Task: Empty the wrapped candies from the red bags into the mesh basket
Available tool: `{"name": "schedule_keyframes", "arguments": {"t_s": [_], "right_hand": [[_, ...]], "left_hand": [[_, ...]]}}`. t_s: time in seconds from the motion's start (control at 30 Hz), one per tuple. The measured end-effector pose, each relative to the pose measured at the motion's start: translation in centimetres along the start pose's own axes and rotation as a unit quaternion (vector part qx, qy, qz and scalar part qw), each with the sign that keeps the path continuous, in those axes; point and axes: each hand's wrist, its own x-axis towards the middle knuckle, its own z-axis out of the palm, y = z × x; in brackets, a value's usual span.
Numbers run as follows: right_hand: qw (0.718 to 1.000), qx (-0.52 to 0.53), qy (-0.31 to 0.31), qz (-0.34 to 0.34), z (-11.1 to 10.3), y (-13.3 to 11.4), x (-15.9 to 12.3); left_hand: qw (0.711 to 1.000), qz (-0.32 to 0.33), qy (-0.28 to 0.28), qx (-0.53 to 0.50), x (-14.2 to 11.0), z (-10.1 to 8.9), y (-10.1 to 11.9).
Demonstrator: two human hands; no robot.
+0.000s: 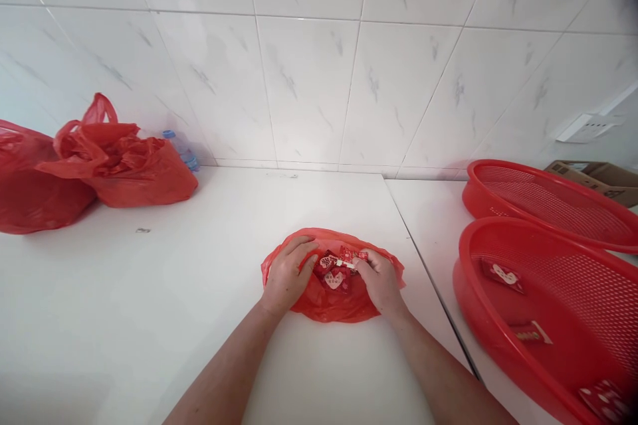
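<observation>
An opened red plastic bag (331, 311) lies on the white table in front of me, with several small red wrapped packets inside. One packet (335, 280) shows a pale heart with writing. My left hand (289, 277) is curled over the bag's left side, its thumb by the packets and its fingers closed on the plastic. At the right side of the opening, my right hand (381, 280) pinches a small red packet (353, 255) with a white strip between thumb and fingers. Parts of the packets are covered by my fingers.
Two red mesh baskets stand at the right; the nearer basket (471, 292) holds a few packets, and the farther basket (466, 199) sits before a cardboard box (593, 176). Filled red bags (144, 179) and a plastic bottle (184, 151) stand left, near the tiled wall.
</observation>
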Motion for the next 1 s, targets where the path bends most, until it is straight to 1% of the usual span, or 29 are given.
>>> {"name": "schedule_keyframes", "arguments": {"t_s": [0.13, 0.2, 0.27, 0.33, 0.4, 0.5, 0.6, 0.67, 0.77, 0.93, 1.0], "right_hand": [[1.000, 0.011, -0.007, 0.000, 0.1, 0.0, -0.1], [1.000, -0.007, -0.028, 0.002, 0.1, 0.2, 0.0], [0.999, -0.037, -0.034, 0.017, -0.1, 0.4, 0.2], [0.997, -0.062, -0.015, 0.039, -0.2, 0.7, 0.4], [0.996, -0.077, 0.001, 0.047, -0.4, 0.8, 0.6], [0.997, -0.075, -0.014, 0.013, -0.3, 0.8, 0.5], [0.994, -0.086, -0.063, -0.036, 0.1, 0.6, 0.1], [0.989, -0.100, -0.101, -0.048, 0.3, 0.4, -0.1], [0.983, -0.115, -0.135, -0.042, 0.6, 0.0, -0.3], [0.983, -0.112, -0.140, -0.045, 0.7, -0.1, -0.4], [0.985, -0.106, -0.130, -0.045, 0.6, 0.2, -0.4]], "left_hand": [[1.000, 0.017, -0.014, 0.007, -0.2, 0.2, -0.1], [0.999, 0.023, -0.022, 0.005, -0.2, 0.4, -0.2], [0.999, 0.021, -0.034, 0.002, -0.2, 0.5, -0.2], [0.999, 0.015, -0.046, -0.003, -0.2, 0.6, -0.2], [0.998, 0.015, -0.057, -0.010, -0.2, 0.6, -0.2], [0.996, 0.031, -0.083, -0.019, -0.1, 0.5, 0.1], [0.988, 0.068, -0.132, -0.029, -0.1, 0.5, 0.3], [0.983, 0.080, -0.161, -0.029, -0.1, 0.7, 0.3], [0.982, 0.057, -0.179, -0.023, 0.0, 1.0, 0.1], [0.981, 0.018, -0.190, -0.022, 0.1, 1.2, -0.1], [0.982, 0.009, -0.190, -0.017, 0.1, 1.1, 0.0]]}}
